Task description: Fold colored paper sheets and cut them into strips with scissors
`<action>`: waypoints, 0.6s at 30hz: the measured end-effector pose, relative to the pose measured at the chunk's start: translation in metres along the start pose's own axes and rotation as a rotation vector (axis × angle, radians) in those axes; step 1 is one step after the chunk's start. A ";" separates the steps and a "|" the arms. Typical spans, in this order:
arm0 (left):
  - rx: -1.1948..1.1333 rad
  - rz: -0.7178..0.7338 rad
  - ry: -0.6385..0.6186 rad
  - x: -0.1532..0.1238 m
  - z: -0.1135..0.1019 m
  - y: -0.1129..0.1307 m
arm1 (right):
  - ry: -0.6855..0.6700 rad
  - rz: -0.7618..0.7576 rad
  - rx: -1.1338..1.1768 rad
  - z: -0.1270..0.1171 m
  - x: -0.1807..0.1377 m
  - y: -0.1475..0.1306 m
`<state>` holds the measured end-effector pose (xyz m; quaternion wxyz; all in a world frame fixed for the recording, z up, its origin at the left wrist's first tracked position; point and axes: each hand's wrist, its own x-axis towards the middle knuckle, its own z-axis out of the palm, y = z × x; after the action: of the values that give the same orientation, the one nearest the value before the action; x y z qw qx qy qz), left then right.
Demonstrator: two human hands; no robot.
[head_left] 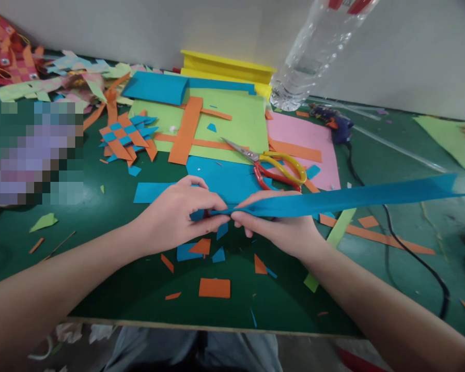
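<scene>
A long blue paper strip is pinched between both hands near its left end; its free length reaches out to the right edge. My left hand grips the tip between thumb and fingers. Close beside it, my right hand pinches the same strip, thumb in front. Beyond the hands lie scissors with yellow and red handles, blades apart, on blue paper and a green sheet. A woven orange and blue paper piece rests to the left of that sheet.
Orange and blue scraps litter the green table. A clear plastic bottle stands at the back. On the right is a glue gun with a black cord. Woven paper pieces pile up at the far left.
</scene>
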<state>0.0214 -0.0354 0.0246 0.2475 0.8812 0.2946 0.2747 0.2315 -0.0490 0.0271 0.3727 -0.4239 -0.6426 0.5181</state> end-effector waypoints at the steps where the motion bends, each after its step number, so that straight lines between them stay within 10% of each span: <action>1: 0.010 -0.002 -0.001 0.000 0.000 0.000 | 0.008 -0.011 -0.010 0.000 0.000 -0.001; 18: 0.047 -0.032 0.034 0.001 -0.001 0.002 | 0.051 -0.028 -0.049 -0.001 0.001 -0.004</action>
<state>0.0229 -0.0361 0.0268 0.2259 0.8772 0.3191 0.2786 0.2316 -0.0485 0.0312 0.3856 -0.4370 -0.6512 0.4861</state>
